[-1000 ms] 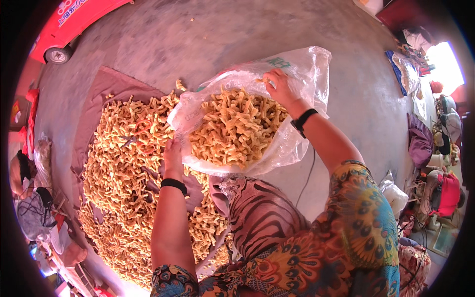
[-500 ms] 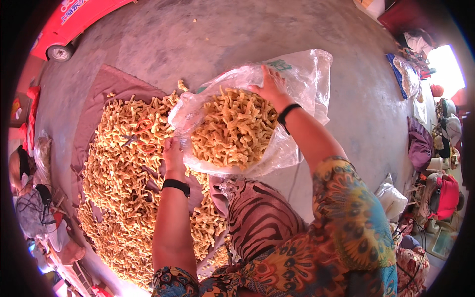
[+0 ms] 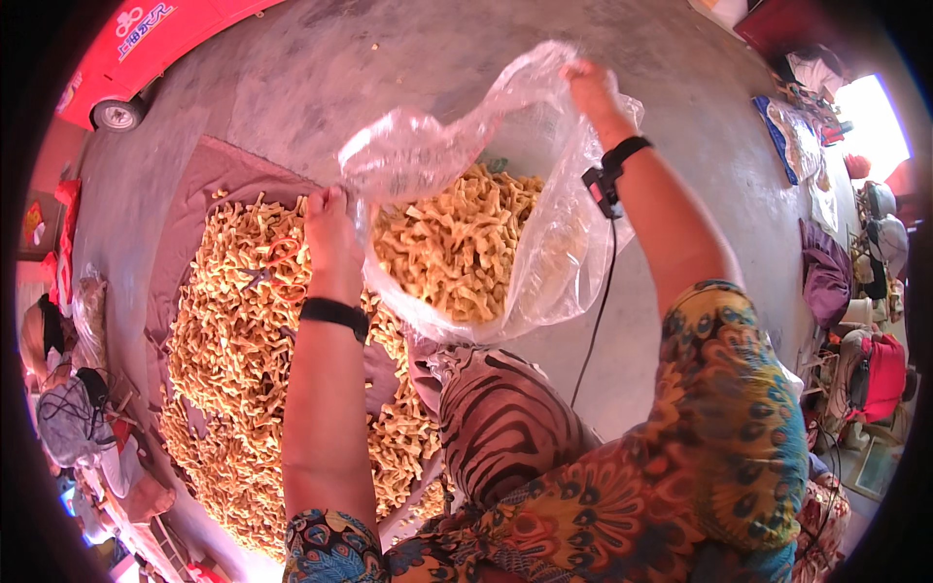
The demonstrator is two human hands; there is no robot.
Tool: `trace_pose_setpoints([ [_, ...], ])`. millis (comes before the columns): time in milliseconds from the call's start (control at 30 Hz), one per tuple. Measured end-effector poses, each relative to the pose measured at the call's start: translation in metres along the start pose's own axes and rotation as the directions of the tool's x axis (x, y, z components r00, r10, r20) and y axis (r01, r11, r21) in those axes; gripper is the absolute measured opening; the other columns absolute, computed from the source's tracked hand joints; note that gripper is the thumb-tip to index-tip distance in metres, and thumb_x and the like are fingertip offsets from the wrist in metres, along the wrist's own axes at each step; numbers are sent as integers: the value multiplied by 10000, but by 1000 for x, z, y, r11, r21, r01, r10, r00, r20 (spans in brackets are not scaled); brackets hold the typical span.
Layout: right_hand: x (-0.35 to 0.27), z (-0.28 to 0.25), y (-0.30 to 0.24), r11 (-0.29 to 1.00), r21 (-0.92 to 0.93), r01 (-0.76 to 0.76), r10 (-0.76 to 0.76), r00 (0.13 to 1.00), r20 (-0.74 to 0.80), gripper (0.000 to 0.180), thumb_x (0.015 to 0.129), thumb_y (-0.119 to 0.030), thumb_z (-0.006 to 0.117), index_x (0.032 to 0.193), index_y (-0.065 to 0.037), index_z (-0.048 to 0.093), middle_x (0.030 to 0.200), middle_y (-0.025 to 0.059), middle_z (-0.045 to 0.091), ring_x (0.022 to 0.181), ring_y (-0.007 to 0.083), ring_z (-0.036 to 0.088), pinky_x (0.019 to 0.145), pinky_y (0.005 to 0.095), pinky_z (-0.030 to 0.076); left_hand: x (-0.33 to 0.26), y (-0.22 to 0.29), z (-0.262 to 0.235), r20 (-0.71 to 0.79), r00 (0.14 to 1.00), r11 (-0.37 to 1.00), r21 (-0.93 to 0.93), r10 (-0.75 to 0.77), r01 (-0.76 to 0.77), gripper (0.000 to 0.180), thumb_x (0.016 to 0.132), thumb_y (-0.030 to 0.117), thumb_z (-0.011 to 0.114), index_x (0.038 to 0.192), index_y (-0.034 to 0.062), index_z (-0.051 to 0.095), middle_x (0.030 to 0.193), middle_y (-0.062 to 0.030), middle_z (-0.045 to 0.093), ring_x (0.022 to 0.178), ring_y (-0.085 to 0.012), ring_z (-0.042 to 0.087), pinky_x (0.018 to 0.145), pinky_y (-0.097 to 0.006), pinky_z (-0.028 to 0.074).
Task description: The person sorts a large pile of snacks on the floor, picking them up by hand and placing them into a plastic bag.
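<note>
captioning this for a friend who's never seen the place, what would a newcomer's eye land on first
Probably the clear plastic bag at the centre, holding knobbly golden pieces, its far rim held up by the right hand. Next, the spread of similar pieces on a brownish cloth to the left, then the red vehicle at the upper left.

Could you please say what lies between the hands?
In the head view, a translucent bag holding yellowish pieces lies between left hand and right hand.
</note>
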State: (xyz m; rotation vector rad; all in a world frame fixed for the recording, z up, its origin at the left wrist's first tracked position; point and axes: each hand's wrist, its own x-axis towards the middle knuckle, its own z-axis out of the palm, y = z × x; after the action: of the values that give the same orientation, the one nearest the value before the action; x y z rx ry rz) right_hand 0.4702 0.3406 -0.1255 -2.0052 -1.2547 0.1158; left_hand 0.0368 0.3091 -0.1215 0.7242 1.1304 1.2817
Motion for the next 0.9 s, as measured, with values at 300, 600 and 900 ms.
trace_pose_setpoints([
  [300,64,-143,-57,987,-155,42,-50,998,-46,554,823,-415,581,1152,25,509,1179,201,538,1070,255,532,895,356,409,21,81,78,125,984,984,-136,129,-111,22,874,98,544,867,82,533,801,-25,579,706,-133,555,630,-284,490],
  [600,-33,-11,11,989,-97,110,-114,993,-36,575,736,-465,648,1089,-15,597,1089,264,575,1057,389,534,906,425,413,21,17,-28,56,985,953,269,-163,142,98,860,161,585,917,84,606,740,-15,617,584,-88,530,502,-238,420],
  [900,-141,-14,-195,624,103,775,-753,631,-187,288,828,-247,599,984,-10,553,933,124,581,859,192,553,797,307,445,-89,60,-260,-4,977,854,486,-212,187,213,872,240,479,805,70,590,644,-37,591,533,-103,548,466,-217,403],
])
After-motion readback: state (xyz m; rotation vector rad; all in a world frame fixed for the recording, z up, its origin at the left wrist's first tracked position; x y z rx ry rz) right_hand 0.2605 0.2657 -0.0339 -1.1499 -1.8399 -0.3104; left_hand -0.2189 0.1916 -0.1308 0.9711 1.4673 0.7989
